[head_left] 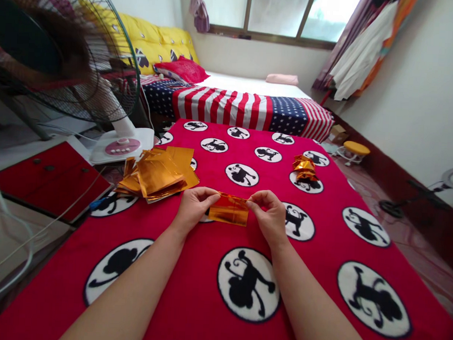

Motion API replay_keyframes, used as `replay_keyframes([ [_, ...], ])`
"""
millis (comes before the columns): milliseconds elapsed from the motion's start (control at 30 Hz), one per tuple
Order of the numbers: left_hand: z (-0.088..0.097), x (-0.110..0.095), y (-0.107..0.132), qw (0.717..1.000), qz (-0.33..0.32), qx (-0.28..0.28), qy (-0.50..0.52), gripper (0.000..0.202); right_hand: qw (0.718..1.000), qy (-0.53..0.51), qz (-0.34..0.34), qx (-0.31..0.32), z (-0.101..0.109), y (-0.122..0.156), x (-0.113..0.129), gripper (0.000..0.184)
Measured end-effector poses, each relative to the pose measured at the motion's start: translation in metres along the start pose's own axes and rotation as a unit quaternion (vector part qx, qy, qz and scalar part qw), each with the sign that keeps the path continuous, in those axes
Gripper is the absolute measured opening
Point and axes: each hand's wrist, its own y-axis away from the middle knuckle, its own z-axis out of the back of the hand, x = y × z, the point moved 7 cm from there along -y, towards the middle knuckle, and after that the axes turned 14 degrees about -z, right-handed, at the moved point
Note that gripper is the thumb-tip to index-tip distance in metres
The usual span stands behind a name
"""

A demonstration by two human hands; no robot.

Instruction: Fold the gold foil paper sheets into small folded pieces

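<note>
A sheet of shiny gold foil paper (229,214) hangs between my hands over the red cloth, its upper edge folded or rolled into a narrow strip. My left hand (196,204) pinches the left end of that edge between thumb and fingers. At the right end, my right hand (268,211) pinches it the same way. To the left lies a loose, untidy pile of gold foil sheets (161,172). Farther off on the right sits a small stack of crumpled or folded gold foil pieces (304,169).
The red cloth (192,288) with monkey prints covers the surface before me. An electric fan (123,141) stands at the left beside a red cabinet (48,171). Behind is a bed with a striped cover (228,106). A yellow stool (356,148) is at the right.
</note>
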Motion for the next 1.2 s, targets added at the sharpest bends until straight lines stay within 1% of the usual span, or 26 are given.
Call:
replay_keyframes([
  [100,0.0,-0.002,-0.001,1.0,-0.011,0.0,0.017,0.035,1.0,0.002,0.004,-0.005,0.0,0.0,0.001,0.009],
  [233,-0.001,-0.004,-0.001,0.999,-0.008,0.005,0.037,0.05,1.0,0.007,0.004,-0.008,0.001,0.0,0.001,0.01],
  [267,-0.002,-0.003,-0.001,0.999,-0.004,0.008,0.039,0.051,1.0,0.008,0.005,-0.008,0.001,0.001,0.001,0.009],
  [467,-0.002,-0.003,-0.001,1.0,-0.012,0.003,0.02,0.036,1.0,0.015,0.017,-0.013,0.001,0.002,0.002,0.009],
  [767,-0.001,-0.005,-0.002,1.0,-0.027,-0.007,0.013,0.024,0.999,0.015,0.027,-0.012,0.001,0.003,0.006,0.008],
  [967,0.002,-0.004,-0.002,0.998,-0.054,-0.013,-0.027,0.019,0.999,0.025,0.029,-0.018,0.001,0.003,0.006,0.007],
  [1067,0.005,-0.007,-0.003,0.994,-0.082,-0.011,-0.074,0.015,0.999,0.024,0.029,-0.022,0.0,0.003,0.006,0.008],
  [1200,0.005,-0.025,-0.005,0.973,-0.171,0.003,-0.158,0.007,0.999,0.014,0.031,-0.024,0.0,0.004,0.005,0.01],
])
